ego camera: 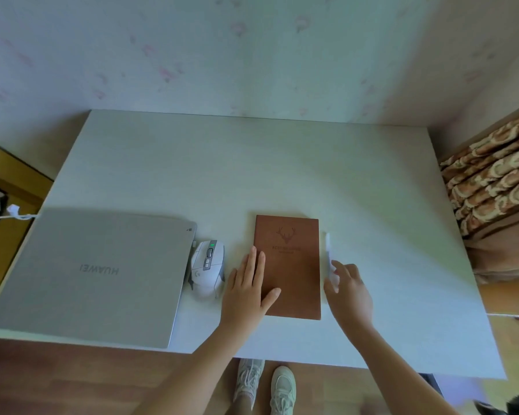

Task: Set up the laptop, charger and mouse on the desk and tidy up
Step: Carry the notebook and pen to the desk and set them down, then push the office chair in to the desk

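Head view: a brown notebook [288, 265] with an antler emblem lies flat near the front of the white surface [252, 163]. The left hand [246, 292] rests on the notebook's left edge, palm down, fingers [253, 262] extended and close together, thumb laid across the cover. The right hand [346, 290] is just right of the notebook, its fingers pinching the lower end of a white pen [328, 250] that lies alongside the notebook's right edge. Left of the notebook sits a white mouse [208, 272] showing a green light, touching or almost touching the closed grey laptop [93, 274] beyond it. A white cable [15, 215] reaches the laptop's far-left corner.
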The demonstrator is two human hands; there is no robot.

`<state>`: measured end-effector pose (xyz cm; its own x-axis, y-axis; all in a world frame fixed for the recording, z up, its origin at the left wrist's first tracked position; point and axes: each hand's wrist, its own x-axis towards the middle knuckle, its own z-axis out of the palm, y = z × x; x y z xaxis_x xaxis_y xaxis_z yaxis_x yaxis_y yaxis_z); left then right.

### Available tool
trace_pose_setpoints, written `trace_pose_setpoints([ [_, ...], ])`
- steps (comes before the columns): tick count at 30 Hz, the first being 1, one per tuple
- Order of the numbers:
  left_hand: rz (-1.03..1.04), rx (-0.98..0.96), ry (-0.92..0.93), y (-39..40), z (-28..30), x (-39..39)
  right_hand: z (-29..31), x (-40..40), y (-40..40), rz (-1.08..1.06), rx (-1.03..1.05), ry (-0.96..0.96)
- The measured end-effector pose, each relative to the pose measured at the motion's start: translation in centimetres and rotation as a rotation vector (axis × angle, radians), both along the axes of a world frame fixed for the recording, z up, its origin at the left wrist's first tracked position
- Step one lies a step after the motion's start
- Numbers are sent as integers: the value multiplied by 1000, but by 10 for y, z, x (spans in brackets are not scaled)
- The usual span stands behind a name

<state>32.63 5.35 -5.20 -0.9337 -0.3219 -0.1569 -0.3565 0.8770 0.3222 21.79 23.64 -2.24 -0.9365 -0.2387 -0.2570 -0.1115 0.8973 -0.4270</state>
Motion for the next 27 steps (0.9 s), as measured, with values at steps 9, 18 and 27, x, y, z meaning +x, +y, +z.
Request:
trace_pose_setpoints([
  [9,-66,-106,-180,-3,24,-8,29,16,14,164,50,56],
  [18,-81,-162,149,23,101,-1,88,31,41,232,-52,363],
  [27,-197,-193,387,48,183,34,157,77,78,202,-132,551],
])
